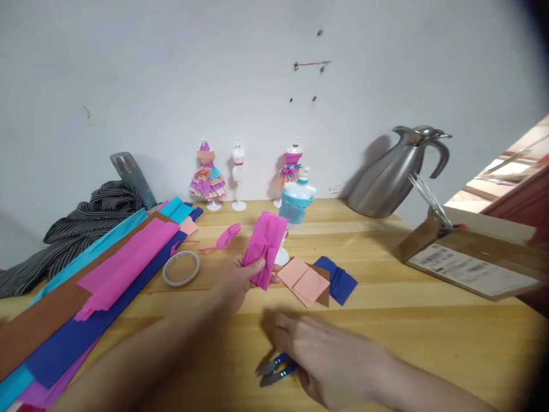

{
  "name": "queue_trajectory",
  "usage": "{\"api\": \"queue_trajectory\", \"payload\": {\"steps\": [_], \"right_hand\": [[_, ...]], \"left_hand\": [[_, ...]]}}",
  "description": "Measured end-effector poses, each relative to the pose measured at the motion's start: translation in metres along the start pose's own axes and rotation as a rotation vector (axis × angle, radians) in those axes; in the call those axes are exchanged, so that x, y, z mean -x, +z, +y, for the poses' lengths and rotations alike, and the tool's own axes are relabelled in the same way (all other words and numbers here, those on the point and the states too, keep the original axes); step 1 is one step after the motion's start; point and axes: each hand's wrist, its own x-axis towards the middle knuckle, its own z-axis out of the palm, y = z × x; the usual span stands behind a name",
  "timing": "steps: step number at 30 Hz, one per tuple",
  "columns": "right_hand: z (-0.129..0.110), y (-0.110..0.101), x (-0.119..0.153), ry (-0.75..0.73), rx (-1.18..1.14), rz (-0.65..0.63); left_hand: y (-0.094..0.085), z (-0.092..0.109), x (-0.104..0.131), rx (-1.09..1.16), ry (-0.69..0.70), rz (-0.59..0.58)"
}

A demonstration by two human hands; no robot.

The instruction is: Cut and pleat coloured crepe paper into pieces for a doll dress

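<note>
A wooden table (386,320) stood against a white wall, strewn with coloured paper.

The left hand (234,280) was clamped on a folded piece of pink paper (263,246), held up just above the table near its middle, in front of a small stand dressed in blue. The right hand (330,357) lay flat with loose fingers over blue-handled snips (274,369) at the near edge, touching them; whether it gripped them could not be told. A tape roll (180,268) lay beside long paper sheets (86,297), and three small dress forms (238,171) lined the wall near a steel jug (394,171).

Left hand (238,280) pinched shut, raised; right hand (330,357) lowered, palm down.
</note>
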Motion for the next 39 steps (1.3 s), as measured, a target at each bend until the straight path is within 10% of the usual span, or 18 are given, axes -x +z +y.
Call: {"api": "queue_trajectory", "payload": {"steps": [9,23,39], "right_hand": [[0.036,-0.018,-0.015,0.255,-0.61,0.821],[0.062,0.004,-0.029,0.386,-1.039,0.859],[0.046,-0.032,-0.01,0.3,-0.769,0.56]], "left_hand": [[0.005,-0.012,0.003,0.098,-0.02,-0.049],[0.016,-0.032,0.014,0.028,-0.163,-0.035],[0.005,-0.023,0.006,-0.187,-0.225,-0.089]]}}
